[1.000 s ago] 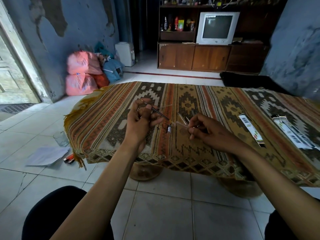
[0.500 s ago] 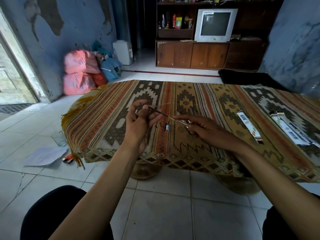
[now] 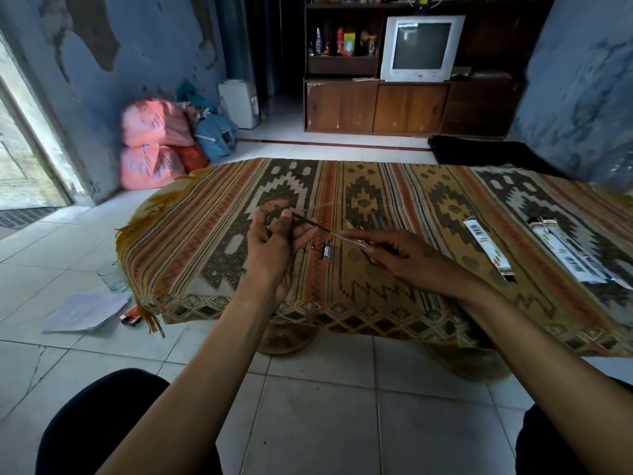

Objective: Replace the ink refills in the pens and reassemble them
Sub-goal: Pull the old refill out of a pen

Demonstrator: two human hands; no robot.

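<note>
— Blue walls go round the room, and a low table (image 3: 212, 231) with a striped woven cloth stands on the white tile floor; what is the person doing at it?

— The person sits in front of it with both arms out over the cloth; the left hand (image 3: 274, 241) is raised a little, palm turned inward, and its thumb and fingers pinch a thin dark ink refill (image 3: 303, 219); the refill slants down toward the right.

— And the other hand?

— The right hand (image 3: 394, 250) lies low over the cloth, fingers closed on a clear pen barrel (image 3: 347, 238); the open end of the barrel points left and meets the tip of the refill, right between the two hands; whether the tip is inside cannot be told.

— Is anything lying under the hands?

— A small dark pen part (image 3: 327, 250) lies on the cloth just below that meeting point, and a tiny piece (image 3: 312, 246) sits beside it; more clear pens (image 3: 371, 221) lie just behind the right hand.

— What is farther off?

— Two refill packets (image 3: 488, 248) (image 3: 568, 257) lie well apart to the right; a glass (image 3: 111, 275) and a sheet of paper (image 3: 85, 310) are on the floor by the left corner.
</note>
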